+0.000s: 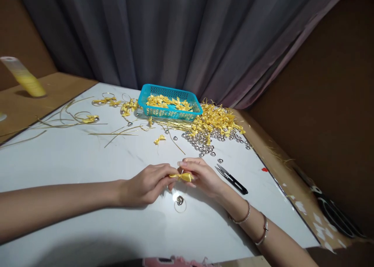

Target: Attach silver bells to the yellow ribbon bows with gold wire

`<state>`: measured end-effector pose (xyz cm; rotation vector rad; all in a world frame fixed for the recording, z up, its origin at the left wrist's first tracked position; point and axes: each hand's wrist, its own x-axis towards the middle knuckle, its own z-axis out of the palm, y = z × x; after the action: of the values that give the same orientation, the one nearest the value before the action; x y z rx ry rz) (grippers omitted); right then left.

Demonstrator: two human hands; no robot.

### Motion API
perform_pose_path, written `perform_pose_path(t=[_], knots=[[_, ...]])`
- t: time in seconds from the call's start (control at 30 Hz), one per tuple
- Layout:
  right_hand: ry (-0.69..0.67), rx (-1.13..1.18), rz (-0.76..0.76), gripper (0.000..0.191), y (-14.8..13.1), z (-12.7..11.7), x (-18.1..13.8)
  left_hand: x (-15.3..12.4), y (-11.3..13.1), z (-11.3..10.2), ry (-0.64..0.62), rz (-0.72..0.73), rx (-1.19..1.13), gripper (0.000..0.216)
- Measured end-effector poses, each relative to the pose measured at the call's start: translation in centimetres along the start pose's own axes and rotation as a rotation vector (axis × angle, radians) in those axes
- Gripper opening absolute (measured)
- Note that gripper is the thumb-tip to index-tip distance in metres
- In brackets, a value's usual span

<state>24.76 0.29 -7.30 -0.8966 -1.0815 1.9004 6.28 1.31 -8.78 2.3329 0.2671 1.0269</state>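
My left hand point(147, 183) and my right hand point(201, 175) meet over the white table point(73, 161), fingers pinched together on a small yellow ribbon bow point(182, 176). A thin gold cord loop with a silver bell point(180, 200) lies on the table just below the bow. Black thread snips point(232, 178) lie right of my right hand. Behind the hands sits a pile of silver bells point(204, 144) and a heap of yellow bows point(214, 121).
A turquoise basket point(169, 112) with yellow bows stands at the back. Loose gold cords and finished bows point(87, 119) are scattered at the back left. A yellow ribbon spool point(23, 78) rests on the brown board at left. A grey curtain hangs behind.
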Motion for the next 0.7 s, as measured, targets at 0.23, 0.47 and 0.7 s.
perform_pose_path(t=[0.23, 0.47, 0.7], knots=[[0.276, 0.098, -0.194, 0.043, -2.8, -4.4, 0.6, -0.5, 0.8, 0.2, -0.168, 0.174, -0.006, 0.022], [0.511, 0.124, -0.368, 0.044, -6.0, -10.9, -0.3, -0.5, 0.8, 0.0, -0.175, 0.135, -0.049, 0.026], [0.727, 0.121, -0.468, 0.045, -7.4, -15.5, -2.1, -0.4, 0.9, 0.1, -0.173, 0.114, -0.054, 0.026]])
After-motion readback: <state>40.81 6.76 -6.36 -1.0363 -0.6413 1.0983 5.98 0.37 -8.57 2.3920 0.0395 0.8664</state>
